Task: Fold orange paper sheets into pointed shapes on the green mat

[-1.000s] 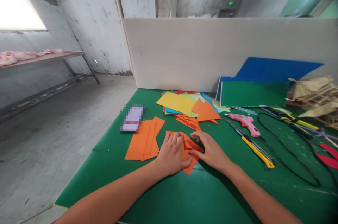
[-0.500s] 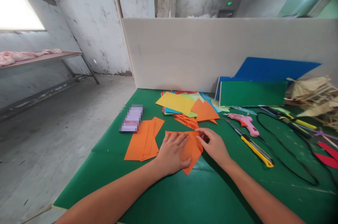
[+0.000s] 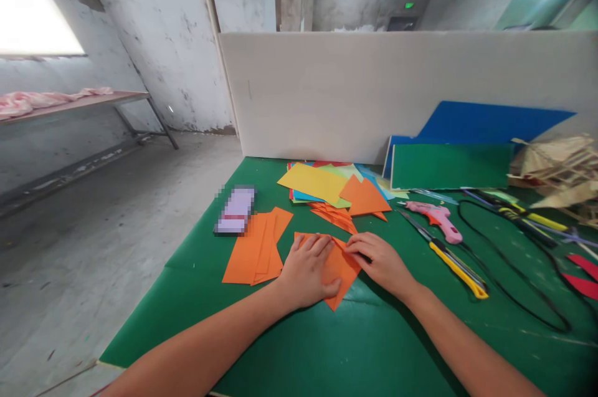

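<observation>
Left hand point(image 3: 306, 269): flat on orange sheet point(image 3: 344, 271)
Right hand point(image 3: 382, 263): touching its two o'clock edge
Glue gun point(image 3: 439, 220): sheet's two o'clock

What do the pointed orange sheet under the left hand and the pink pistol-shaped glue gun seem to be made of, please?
The pointed orange sheet looks like matte paper or thin card, from its crisp edges and dull surface; which, I cannot tell. The pink pistol-shaped glue gun is probably smooth moulded plastic, given its evenly coloured, rounded body.
</observation>
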Demonstrator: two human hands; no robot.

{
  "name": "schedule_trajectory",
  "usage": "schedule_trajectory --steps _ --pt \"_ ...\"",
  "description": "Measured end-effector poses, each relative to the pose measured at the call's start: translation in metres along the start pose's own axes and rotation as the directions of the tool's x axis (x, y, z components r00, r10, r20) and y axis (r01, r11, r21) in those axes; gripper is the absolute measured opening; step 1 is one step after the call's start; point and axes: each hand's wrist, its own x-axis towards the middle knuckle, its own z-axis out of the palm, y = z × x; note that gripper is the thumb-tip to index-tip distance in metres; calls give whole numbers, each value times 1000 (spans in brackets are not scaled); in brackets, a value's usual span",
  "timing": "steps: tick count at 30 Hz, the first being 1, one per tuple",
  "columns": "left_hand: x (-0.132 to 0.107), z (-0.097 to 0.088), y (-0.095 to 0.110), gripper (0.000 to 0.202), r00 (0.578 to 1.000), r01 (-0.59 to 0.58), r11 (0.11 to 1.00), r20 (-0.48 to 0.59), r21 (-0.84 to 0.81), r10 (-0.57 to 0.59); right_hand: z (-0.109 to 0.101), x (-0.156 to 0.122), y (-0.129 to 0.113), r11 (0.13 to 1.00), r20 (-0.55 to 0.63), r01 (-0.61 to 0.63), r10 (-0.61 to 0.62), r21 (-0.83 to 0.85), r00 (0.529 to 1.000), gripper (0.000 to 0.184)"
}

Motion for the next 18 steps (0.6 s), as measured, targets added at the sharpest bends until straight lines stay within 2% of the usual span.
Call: schedule_trajectory --steps 10,18 --pt "-1 1 -1 74 1000 6 1000 5 15 -6 -1 1 3 1000 24 22 -22 -13 999 21" --pt "-1 1 -2 72 1000 3 1000 -2 8 -3 -1 2 6 1000 34 17 -17 5 999 19"
